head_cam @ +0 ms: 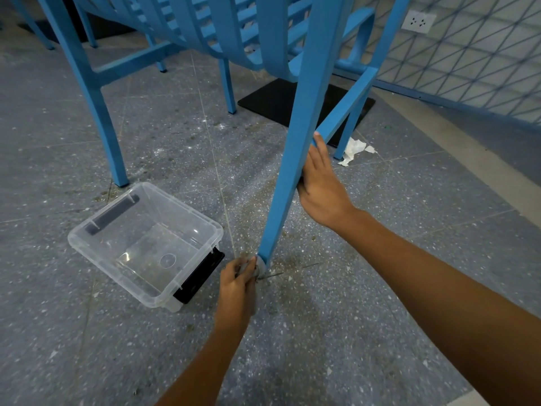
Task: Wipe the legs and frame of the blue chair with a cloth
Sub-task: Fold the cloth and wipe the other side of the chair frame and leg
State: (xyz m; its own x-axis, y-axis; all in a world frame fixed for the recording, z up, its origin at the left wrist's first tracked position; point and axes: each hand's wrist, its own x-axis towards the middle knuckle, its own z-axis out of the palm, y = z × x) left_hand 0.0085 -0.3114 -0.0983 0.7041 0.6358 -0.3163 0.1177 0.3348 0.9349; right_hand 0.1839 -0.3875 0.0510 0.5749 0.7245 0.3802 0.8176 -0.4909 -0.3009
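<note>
The blue chair point(251, 30) stands in front of me, and its near front leg point(295, 148) runs down to the floor at the frame's centre. My left hand point(237, 291) is closed around a small grey cloth point(259, 266), which is wrapped against the foot of that leg. Higher up, my right hand point(320, 183) grips the same leg from its right side, just below where a blue cross brace point(348, 104) joins it. Most of the cloth is hidden inside my fist.
A clear plastic tub point(96, 250) with black latches sits on the speckled grey floor to the left of the leg. A crumpled white tissue point(352, 150) lies by the chair's far right leg. A black table base plate point(272, 104) and a patterned wall with a socket point(418, 22) are behind.
</note>
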